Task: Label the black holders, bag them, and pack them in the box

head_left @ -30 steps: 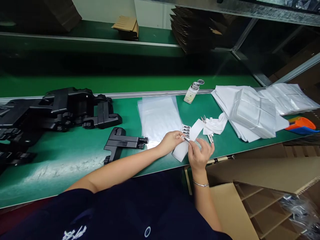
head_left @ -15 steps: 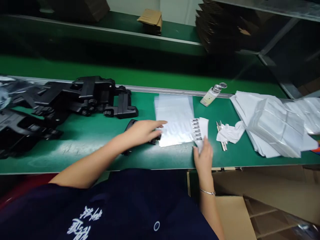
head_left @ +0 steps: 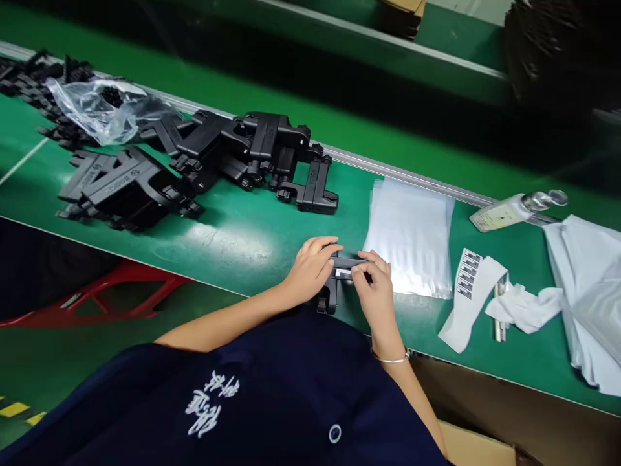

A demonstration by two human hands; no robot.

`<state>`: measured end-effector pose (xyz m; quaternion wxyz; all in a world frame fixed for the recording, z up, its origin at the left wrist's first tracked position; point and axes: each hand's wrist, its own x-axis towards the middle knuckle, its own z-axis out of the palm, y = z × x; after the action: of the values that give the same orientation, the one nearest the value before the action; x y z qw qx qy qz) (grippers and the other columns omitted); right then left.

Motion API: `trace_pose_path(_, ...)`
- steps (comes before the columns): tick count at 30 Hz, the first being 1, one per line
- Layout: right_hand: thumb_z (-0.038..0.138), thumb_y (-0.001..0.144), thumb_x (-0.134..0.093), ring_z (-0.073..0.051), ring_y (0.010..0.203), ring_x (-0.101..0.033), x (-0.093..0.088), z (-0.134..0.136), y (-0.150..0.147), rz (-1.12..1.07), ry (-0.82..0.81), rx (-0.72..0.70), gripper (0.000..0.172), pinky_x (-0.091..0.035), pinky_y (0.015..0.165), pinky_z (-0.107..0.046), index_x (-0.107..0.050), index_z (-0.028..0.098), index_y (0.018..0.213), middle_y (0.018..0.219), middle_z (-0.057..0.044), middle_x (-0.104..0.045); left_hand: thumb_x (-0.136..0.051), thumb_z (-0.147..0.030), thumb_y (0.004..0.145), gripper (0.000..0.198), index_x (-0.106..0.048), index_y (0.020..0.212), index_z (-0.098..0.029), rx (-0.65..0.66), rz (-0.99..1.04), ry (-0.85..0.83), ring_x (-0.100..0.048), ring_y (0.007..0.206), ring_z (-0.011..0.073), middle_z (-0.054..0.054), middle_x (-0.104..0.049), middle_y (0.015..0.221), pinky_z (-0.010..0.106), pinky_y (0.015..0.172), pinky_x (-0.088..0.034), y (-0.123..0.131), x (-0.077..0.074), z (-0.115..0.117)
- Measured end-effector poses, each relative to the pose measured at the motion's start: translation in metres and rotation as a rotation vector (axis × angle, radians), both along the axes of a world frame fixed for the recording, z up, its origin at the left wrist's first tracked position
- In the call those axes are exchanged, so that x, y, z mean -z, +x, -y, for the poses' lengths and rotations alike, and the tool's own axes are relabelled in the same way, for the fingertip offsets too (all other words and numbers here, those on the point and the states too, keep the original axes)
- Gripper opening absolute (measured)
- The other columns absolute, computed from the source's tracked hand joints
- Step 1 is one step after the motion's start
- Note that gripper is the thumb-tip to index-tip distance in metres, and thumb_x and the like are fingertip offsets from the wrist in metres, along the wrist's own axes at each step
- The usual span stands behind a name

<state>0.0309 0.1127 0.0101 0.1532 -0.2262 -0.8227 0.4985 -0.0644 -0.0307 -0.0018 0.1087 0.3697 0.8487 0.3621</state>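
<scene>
In front of my body lies a black plastic bracket, partly covered by both hands. My left hand is closed around its left side, thumb and fingers along the edge. On the bracket's upper face is a small white label. My right hand pinches the right end of this label, thumb and forefinger against the bracket. Right of it, a strip of printed black-and-white labels on white backing paper lies curled on the green table. A stack of clear plastic bags lies just beyond my right hand.
Several black brackets are heaped to the left, near crumpled clear plastic. At right are a pump bottle, crumpled white tissue over slim tools, and white sheets. A red stool stands below the table edge.
The view has swung left. My right hand has left the label strip and come over to the bracket, where a white label now shows. My left hand has closed on the bracket.
</scene>
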Motion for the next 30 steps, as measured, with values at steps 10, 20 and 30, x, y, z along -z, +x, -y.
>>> trace_pose_path(10, 0.030, 0.082, -0.058, -0.025, 0.107, -0.055, -0.004, -0.002, -0.003, 0.064, 0.006, 0.000, 0.019, -0.040, 0.096, -0.045, -0.058, 0.022, 0.065, 0.104, -0.008, -0.064, -0.038, -0.014, 0.092, 0.040, -0.056, 0.127, -0.019, 0.038, 0.069, 0.061, -0.033, 0.139, 0.0285, 0.010, -0.047, 0.142, 0.051, 0.116, -0.030, -0.002, 0.003, 0.001)
trace_pose_path(20, 0.031, 0.083, -0.059, -0.025, 0.109, -0.055, -0.005, -0.001, -0.003, 0.098, -0.009, -0.007, 0.020, -0.040, 0.096, -0.044, -0.058, 0.021, 0.066, 0.106, -0.008, -0.062, -0.039, -0.013, 0.090, 0.041, -0.057, 0.126, -0.019, 0.041, 0.089, 0.061, -0.032, 0.139, 0.0294, 0.010, -0.046, 0.142, 0.052, 0.116, -0.032, -0.002, 0.002, 0.001)
trace_pose_path(30, 0.031, 0.083, -0.059, -0.025, 0.107, -0.056, -0.005, -0.002, -0.004, 0.092, -0.009, -0.016, 0.020, -0.041, 0.096, -0.044, -0.059, 0.021, 0.065, 0.105, -0.008, -0.062, -0.039, -0.013, 0.089, 0.042, -0.057, 0.126, -0.022, 0.037, 0.097, 0.061, -0.033, 0.139, 0.0296, 0.009, -0.046, 0.142, 0.053, 0.115, -0.032, -0.002, 0.001, 0.001)
